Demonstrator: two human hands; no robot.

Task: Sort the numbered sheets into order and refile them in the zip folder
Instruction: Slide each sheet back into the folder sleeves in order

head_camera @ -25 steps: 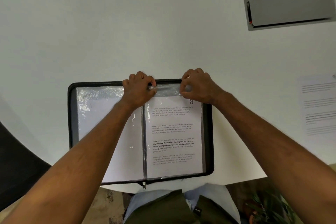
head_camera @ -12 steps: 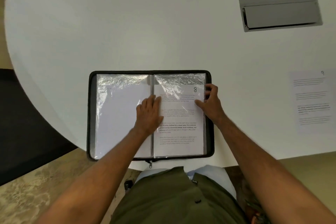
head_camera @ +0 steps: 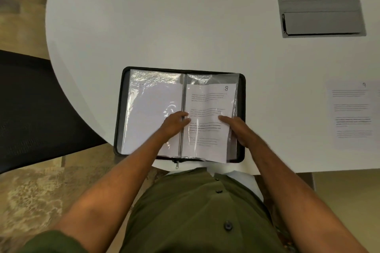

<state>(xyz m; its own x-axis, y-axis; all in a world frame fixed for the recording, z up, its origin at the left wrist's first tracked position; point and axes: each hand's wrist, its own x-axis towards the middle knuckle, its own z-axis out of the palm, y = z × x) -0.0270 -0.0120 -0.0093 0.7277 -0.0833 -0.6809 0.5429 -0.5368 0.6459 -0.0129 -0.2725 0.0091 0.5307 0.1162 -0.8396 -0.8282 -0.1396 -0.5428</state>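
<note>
A black chair (head_camera: 30, 104) stands farthest out to the left of the left grip, beside the rounded edge of the white counter (head_camera: 144, 26). The zip folder (head_camera: 120, 109) lies open and flat at the counter's near edge, its black zipped border framing two clear sleeves; the zip pull (head_camera: 177, 164) hangs off the near edge, just below the left grip. The left sleeve (head_camera: 152, 109), directly left of the left grip, holds a pale sheet whose face shows no readable text under the glare.

The left hand (head_camera: 174, 123) rests across the folder's central spine, fingers straight and relaxed, pressing on the plastic; this grip is released and clasps nothing. Between the two grips lies the sheet numbered 8 (head_camera: 207, 109), printed with paragraphs and lodged in the right sleeve, its number at the top corner beyond the right grip. The right hand (head_camera: 238, 129) lies flat on that sheet's right edge, fingers extended and touching the page, also released.

Well off to the right of the right grip, a sheet numbered 9 (head_camera: 352, 113) lies alone on the counter. Beyond it, far from both grips, a grey hatch (head_camera: 319, 6) is set into the counter.
</note>
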